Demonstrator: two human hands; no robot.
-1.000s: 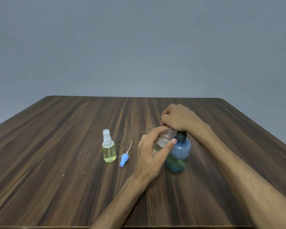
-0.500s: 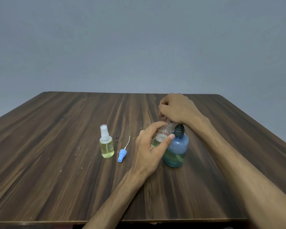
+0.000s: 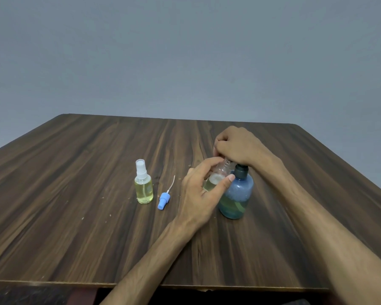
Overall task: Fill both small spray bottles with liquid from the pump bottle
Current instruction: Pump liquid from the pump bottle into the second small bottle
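Pump bottle: the blue pump bottle (image 3: 237,194) stands upright on the surface (image 3: 75,227), near the right of centre; it is the landmark for all places below.
Pump bottle contents: a shallow yellow-green layer shows at the bottom, with the upper part looking foamy or empty.
Left hand: the left hand (image 3: 198,194), just left of the pump bottle, wraps thumb and fingers around the open spray bottle (image 3: 216,176) and holds it tilted against the pump bottle's shoulder.
Open spray bottle contents: clear, uncapped, with pale yellow liquid partway up and foam on top; its neck is empty.
Right hand: the right hand (image 3: 238,146) sits curled over the top of the pump bottle; the pump head is hidden beneath it, so I judge it is pressing the pump, though the nozzle cannot be seen.
Blue spray cap: the blue spray cap (image 3: 164,200) with its white dip tube lies on the surface, well left of the pump bottle.
Capped spray bottle: the capped spray bottle (image 3: 143,183), farther left, stands upright, filled with yellow liquid nearly to the shoulder.
Progress: one bottle looks finished; the second is about half filled.
Left to do: top up, then screw on the blue cap.
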